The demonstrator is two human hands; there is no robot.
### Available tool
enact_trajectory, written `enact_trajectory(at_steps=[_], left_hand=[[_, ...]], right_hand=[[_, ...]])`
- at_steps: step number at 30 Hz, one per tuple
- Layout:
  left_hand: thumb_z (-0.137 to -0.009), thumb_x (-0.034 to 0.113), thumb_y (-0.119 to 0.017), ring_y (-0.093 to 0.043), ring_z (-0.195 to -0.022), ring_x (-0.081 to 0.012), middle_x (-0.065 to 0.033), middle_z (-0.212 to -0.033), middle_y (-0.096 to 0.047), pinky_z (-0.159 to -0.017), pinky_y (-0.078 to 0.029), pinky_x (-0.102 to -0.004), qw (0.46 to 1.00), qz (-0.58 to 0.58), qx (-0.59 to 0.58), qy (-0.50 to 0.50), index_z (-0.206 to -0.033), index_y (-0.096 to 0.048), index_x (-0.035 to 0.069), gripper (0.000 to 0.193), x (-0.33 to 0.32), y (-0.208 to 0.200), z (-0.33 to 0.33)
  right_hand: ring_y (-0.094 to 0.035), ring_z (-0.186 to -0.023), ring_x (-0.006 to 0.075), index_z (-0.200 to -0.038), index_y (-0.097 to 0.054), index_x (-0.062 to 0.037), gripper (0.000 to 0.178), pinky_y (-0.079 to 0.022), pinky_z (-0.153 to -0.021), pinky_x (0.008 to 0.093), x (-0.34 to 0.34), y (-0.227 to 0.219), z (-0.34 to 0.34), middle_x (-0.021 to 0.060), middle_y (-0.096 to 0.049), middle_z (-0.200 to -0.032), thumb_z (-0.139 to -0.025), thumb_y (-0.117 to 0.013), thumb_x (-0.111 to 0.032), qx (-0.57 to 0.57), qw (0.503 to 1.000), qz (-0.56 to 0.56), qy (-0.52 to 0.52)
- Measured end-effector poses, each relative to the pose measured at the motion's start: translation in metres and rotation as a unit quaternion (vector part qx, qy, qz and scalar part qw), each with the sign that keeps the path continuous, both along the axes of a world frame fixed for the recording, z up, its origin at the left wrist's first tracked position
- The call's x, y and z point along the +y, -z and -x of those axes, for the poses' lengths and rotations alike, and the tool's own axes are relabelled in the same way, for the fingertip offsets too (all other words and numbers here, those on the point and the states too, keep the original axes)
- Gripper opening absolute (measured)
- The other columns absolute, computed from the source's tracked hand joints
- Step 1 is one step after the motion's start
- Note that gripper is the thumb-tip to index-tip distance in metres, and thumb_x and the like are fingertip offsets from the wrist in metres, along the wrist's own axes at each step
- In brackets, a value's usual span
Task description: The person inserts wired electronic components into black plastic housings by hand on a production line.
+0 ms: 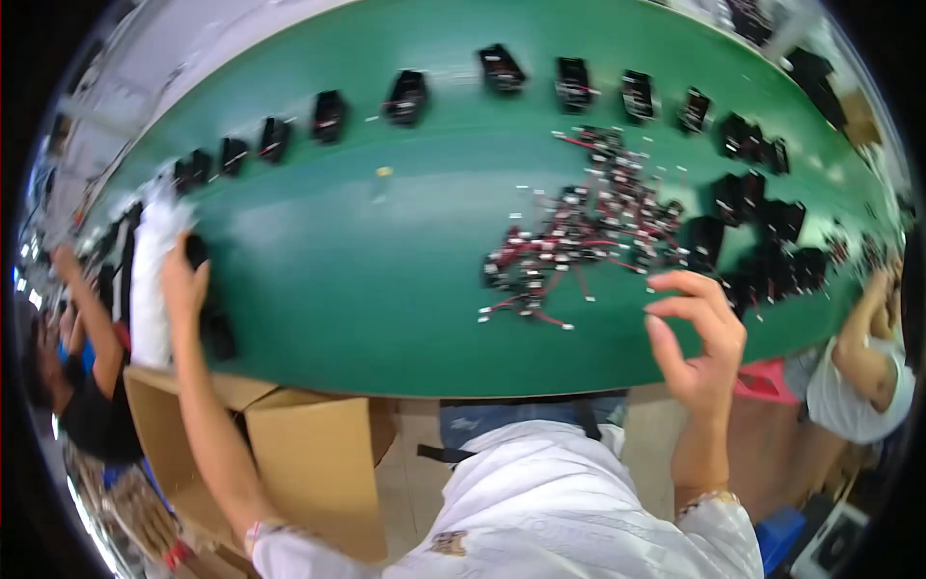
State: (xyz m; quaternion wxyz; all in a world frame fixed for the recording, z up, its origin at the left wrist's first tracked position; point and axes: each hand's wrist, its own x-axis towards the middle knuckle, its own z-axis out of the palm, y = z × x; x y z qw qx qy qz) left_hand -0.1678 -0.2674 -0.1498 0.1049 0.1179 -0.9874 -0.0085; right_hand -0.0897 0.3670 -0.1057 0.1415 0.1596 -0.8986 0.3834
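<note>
The left hand [183, 280] stretches to the surface's [386, 289] left edge, its grip closed on a black part [196, 251] taken beside others there, while the right hand [699, 338] hovers half-open and empty near the front edge, just beside the wire pile [579, 241].

Bright, even light; pale glare on the far counter [289, 87]; heavy fisheye bending, blur toward the left rim.
</note>
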Motion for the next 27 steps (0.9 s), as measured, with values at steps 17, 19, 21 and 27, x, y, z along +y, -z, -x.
enact_trajectory(at_steps=[17, 19, 21, 27], left_hand=[[-0.077, 0.007, -0.077, -0.06, -0.095, -0.0153, -0.0097, -0.108, -0.062, -0.083, -0.049, -0.0273, 0.778, -0.614, 0.11, 0.066, -0.122, -0.053, 0.0, 0.051, 0.38, 0.027, -0.06], [-0.078, 0.002, -0.075, -0.059, -0.099, -0.0157, -0.0113, -0.118, -0.058, -0.085, -0.049, -0.0266, 0.788, -0.583, 0.17, 0.106, -0.127, -0.05, 0.0, 0.055, 0.387, 0.036, -0.075], [-0.076, 0.002, -0.075, -0.057, -0.104, -0.0176, -0.0121, -0.123, -0.055, -0.089, -0.048, -0.0287, 0.777, -0.608, 0.13, 0.099, -0.128, -0.049, 0.001, 0.058, 0.389, 0.036, -0.082], [-0.07, 0.006, -0.077, -0.053, -0.117, -0.028, -0.0149, -0.129, -0.051, -0.098, -0.043, -0.0342, 0.834, -0.501, 0.098, 0.212, -0.133, -0.047, -0.001, 0.07, 0.392, 0.041, -0.079]], right_hand=[[-0.052, -0.052, 0.0072, -0.085, -0.062, -0.0037, 0.027, -0.041, -0.046, 0.0225, -0.078, 0.072, 0.004, 0.0027, -0.061, -0.077, -0.07, -0.083, -0.01, -0.107, 0.991, 0.048, 0.07], [-0.054, -0.054, 0.0067, -0.085, -0.062, -0.0038, 0.02, -0.04, -0.045, 0.021, -0.075, 0.066, 0.005, 0.004, -0.062, -0.081, -0.072, -0.078, -0.003, -0.123, 0.989, 0.069, 0.035], [-0.057, -0.056, 0.0056, -0.084, -0.061, -0.0035, 0.017, -0.04, -0.045, 0.0195, -0.068, 0.069, 0.006, 0.0053, -0.064, -0.088, -0.074, -0.073, 0.001, -0.102, 0.992, 0.07, 0.016], [-0.063, -0.068, 0.0074, -0.098, -0.059, 0.0003, 0.021, -0.049, -0.055, 0.019, -0.055, 0.068, -0.006, 0.0076, -0.066, -0.092, -0.08, -0.069, 0.004, -0.165, 0.974, 0.149, 0.048]])
